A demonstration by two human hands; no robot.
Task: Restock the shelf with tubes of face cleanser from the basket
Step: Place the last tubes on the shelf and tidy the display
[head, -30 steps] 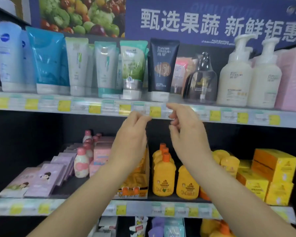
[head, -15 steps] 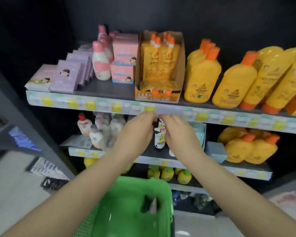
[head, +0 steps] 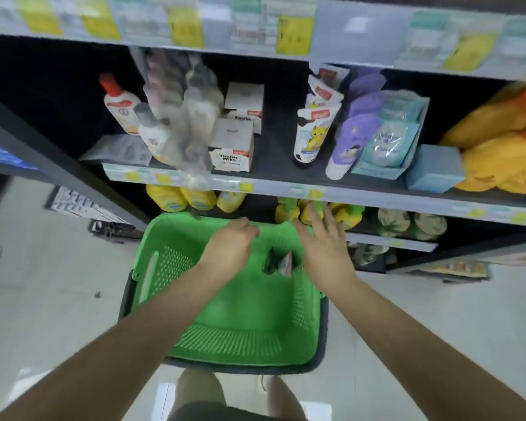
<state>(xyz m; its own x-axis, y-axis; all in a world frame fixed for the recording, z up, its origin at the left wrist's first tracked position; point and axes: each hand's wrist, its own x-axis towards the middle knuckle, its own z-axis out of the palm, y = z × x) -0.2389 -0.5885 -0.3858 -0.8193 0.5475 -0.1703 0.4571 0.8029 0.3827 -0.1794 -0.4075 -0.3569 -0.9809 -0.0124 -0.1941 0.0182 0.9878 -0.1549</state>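
Both hands [head: 230, 246] [head: 324, 249] dropped over the basket [head: 249, 314] ("YianHua" boxes [head: 232, 145] above).

view: just the one head cam, wide-angle, so nothing overlaps with a second view
facing: forward and steeply down, over both forearms
near edge: the person's own legs at the bottom, floor [head: 438, 329] either side
middle: green basket [head: 249, 317] right below, left hand [head: 230, 247] and right hand [head: 324, 247] over its far end
far: shelf [head: 286, 180] units fill the top half, price strip of a higher shelf at the very top
closeness: close in, hands and basket at arm's reach
sharpness: top and left bottles pretty blurry
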